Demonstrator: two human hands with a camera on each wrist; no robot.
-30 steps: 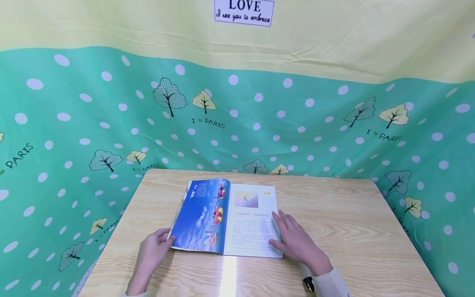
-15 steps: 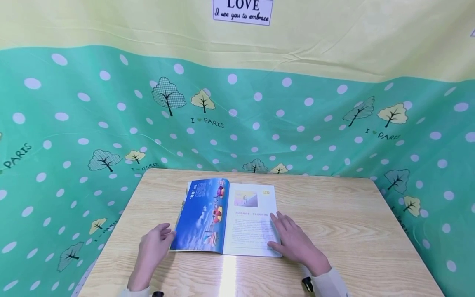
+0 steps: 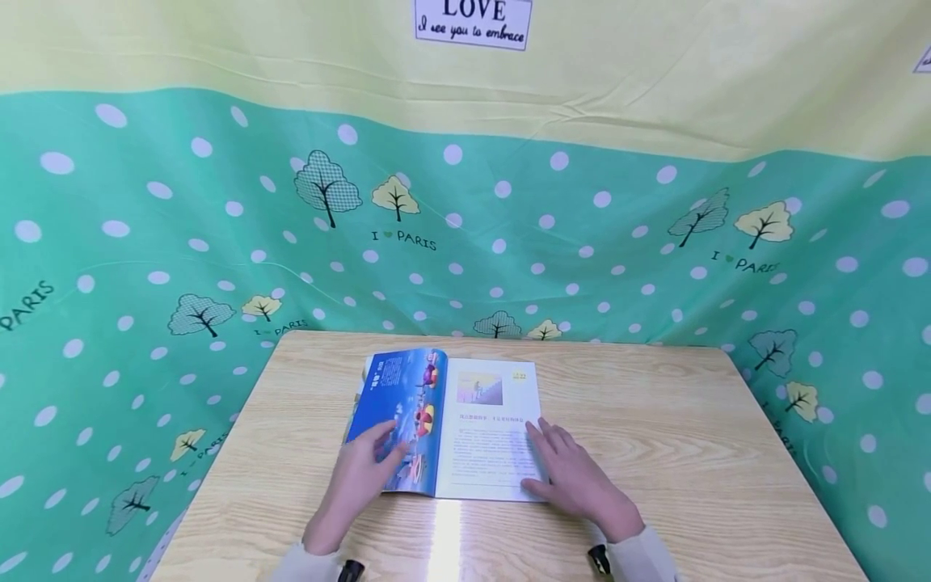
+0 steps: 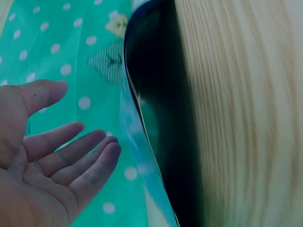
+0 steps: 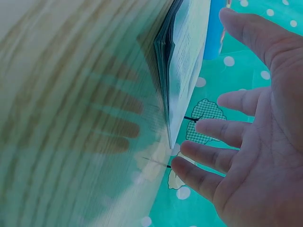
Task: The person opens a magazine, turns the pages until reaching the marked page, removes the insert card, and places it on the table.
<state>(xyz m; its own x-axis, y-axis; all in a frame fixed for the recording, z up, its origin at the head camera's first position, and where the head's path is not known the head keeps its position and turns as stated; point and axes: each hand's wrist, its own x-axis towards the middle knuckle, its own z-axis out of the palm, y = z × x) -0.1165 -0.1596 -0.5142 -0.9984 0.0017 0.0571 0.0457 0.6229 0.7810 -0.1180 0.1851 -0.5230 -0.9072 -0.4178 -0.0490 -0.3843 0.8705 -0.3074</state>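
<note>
At the magazine (image 3: 487,465), left fingers (image 4: 75,149) and right fingers (image 5: 225,132) loosely apart, blue page (image 3: 385,396) partly hidden.

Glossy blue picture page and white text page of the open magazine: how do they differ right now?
The glossy blue picture page is almost filled by its image; the white text page carries one small rectangular picture above text. In the head view, the blue page's white lettering runs sideways, while the white page's lines run across. Both belong to one open magazine.
</note>
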